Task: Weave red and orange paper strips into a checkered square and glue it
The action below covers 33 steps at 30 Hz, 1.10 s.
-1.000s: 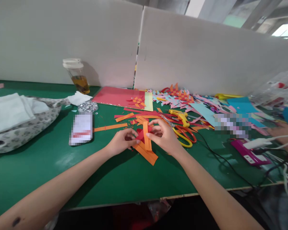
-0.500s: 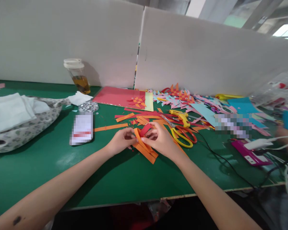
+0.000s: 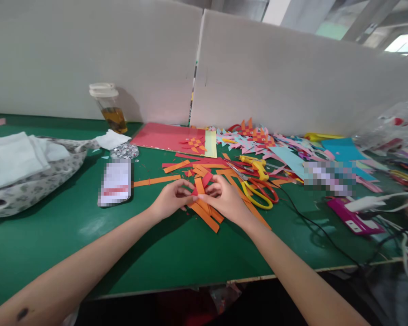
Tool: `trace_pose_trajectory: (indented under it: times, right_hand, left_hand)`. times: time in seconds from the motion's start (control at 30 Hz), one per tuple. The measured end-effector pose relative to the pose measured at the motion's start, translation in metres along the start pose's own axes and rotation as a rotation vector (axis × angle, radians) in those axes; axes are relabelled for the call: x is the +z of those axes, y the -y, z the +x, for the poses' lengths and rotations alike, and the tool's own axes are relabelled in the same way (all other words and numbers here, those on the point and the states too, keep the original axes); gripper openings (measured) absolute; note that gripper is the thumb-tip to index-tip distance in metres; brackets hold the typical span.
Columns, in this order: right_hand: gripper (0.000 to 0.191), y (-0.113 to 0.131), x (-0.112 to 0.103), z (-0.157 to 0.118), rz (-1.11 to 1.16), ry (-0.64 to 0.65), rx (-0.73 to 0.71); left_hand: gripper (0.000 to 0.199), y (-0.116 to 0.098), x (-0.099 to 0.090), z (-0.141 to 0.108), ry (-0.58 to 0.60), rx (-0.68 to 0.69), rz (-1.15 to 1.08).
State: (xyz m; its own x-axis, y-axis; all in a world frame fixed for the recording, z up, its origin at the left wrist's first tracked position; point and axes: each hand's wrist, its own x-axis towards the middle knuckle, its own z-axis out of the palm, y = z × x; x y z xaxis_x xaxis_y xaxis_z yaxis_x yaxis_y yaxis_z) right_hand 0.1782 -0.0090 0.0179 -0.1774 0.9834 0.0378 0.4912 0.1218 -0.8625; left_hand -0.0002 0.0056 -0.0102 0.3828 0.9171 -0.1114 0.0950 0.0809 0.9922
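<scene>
Between my two hands are interlaced orange and red paper strips point(image 3: 200, 185), held just above the table. My left hand point(image 3: 173, 198) pinches them from the left, thumb and fingertips closed on the paper. From the right, my right hand point(image 3: 221, 195) grips the same strips, its thumb tip close to the left thumb. Parts of the strips are hidden behind the fingers. Loose orange strips point(image 3: 207, 216) lie on the table under my hands, and more red strips point(image 3: 209, 160) lie beyond them.
Scissors with yellow and orange handles point(image 3: 258, 194) and a yellow glue gun point(image 3: 256, 165) lie to the right. Further right is a purple power strip point(image 3: 355, 217) with cables. A phone point(image 3: 115, 181), a drink cup point(image 3: 110, 108) and a patterned cloth bag point(image 3: 47, 190) stand left.
The orange strip that curved up in a loop between my hands now lies flatter over the red one. At the far right, another person's hand has drawn back from the blue item.
</scene>
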Motion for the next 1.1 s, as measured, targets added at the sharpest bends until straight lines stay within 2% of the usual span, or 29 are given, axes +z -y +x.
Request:
trace_pose_trajectory:
  times: [0.2, 0.4, 0.5, 0.73, 1.1]
  right_hand:
    - [0.026, 0.0, -0.007, 0.005, 0.082, -0.013, 0.05]
    - [0.014, -0.001, -0.01, 0.008, 0.046, -0.042, 0.013]
    - [0.013, -0.003, -0.012, 0.008, 0.054, -0.042, 0.01]
    - [0.012, -0.001, -0.011, 0.005, 0.092, 0.054, 0.045]
    - [0.016, -0.001, -0.01, 0.005, 0.019, 0.027, 0.016]
  left_hand:
    - [0.04, 0.001, 0.0, 0.001, -0.038, 0.003, -0.024]
    - [0.043, -0.002, 0.001, -0.001, -0.038, -0.003, -0.023]
    - [0.044, -0.001, 0.001, 0.0, -0.041, 0.005, -0.026]
    - [0.044, -0.004, 0.001, -0.001, -0.048, 0.006, -0.013]
    - [0.045, -0.003, 0.001, -0.001, -0.059, 0.01, -0.028]
